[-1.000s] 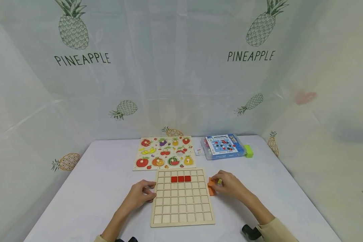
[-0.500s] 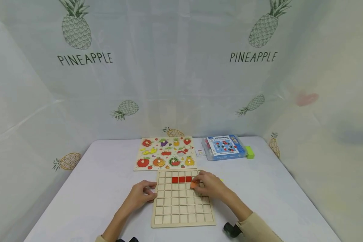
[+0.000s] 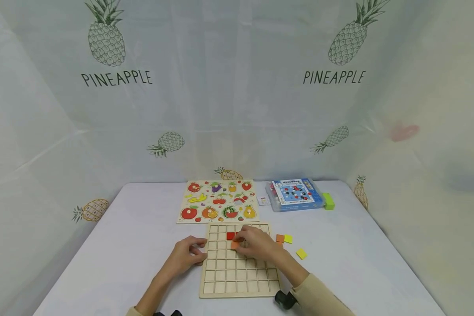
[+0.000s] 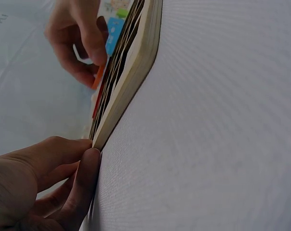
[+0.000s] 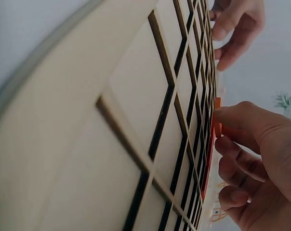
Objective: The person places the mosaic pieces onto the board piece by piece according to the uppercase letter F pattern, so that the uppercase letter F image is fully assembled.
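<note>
A wooden grid board (image 3: 220, 275) lies on the table with red square tiles (image 3: 230, 236) in its second row, partly hidden behind my right hand. The right hand (image 3: 256, 242) pinches an orange square tile (image 3: 234, 245) between thumb and fingertips, close over the cells just below the red ones. From the right wrist view, the orange tile (image 5: 218, 102) is tilted on edge near the board's surface. My left hand (image 3: 184, 253) touches the board's left edge, thumb and forefinger spaced apart along it. Those fingertips meet the rim in the left wrist view.
Right of the board lie loose orange tiles (image 3: 280, 238) and yellow tiles (image 3: 302, 253). Behind it are a fruit puzzle board (image 3: 202, 204), a blue-labelled plastic case (image 3: 296, 194), a small card (image 3: 263, 200) and a green block (image 3: 329, 201).
My right hand has picked up an orange tile from beside the board and carried it left over the grid, uncovering the loose tiles. The left hand stays at the board's edge.
</note>
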The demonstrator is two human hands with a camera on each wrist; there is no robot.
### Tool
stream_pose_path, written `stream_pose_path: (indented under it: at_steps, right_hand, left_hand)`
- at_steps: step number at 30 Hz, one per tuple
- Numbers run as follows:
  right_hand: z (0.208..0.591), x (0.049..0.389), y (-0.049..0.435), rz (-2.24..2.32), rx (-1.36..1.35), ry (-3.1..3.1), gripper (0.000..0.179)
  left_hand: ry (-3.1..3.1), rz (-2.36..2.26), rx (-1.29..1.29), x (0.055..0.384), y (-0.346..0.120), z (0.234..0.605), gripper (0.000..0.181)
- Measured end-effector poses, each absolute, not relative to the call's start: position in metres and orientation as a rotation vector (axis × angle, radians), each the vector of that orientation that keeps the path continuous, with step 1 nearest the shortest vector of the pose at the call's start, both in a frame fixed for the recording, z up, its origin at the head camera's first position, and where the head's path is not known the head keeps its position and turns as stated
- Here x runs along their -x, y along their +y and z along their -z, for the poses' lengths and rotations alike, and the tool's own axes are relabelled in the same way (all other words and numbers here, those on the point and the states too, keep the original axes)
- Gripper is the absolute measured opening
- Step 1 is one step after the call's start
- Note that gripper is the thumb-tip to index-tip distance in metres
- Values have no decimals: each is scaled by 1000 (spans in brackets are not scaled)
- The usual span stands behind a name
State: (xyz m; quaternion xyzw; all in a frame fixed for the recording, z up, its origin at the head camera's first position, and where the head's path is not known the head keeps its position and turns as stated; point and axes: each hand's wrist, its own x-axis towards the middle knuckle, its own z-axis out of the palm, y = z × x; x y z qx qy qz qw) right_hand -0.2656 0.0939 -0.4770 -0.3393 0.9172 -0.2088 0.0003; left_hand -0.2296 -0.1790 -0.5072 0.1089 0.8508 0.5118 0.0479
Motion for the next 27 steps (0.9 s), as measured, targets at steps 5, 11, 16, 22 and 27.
stream_pose_path:
  at_steps: [5,11,16,22,27]
  right_hand:
    - [479,267,86,610,1074,2908,19]
    - [481,267,80,572,1040,2934,20]
    - [481,268,78,571,1028,2930,19]
    - [481,267,76,556,1019,2940,19]
    - [482,268,77,562,1022,2947,19]
  left_hand:
    - [2606,-1547,-331,229,-178,507,44]
    - [2609,-1546,-331,229,-178,506,45]
    - [2606,-1546,-337,230,-179,507,45]
    - [2604,-1556,-332,231,-179,509,44]
    - [2593,-1571,-336,232,-179,510,44]
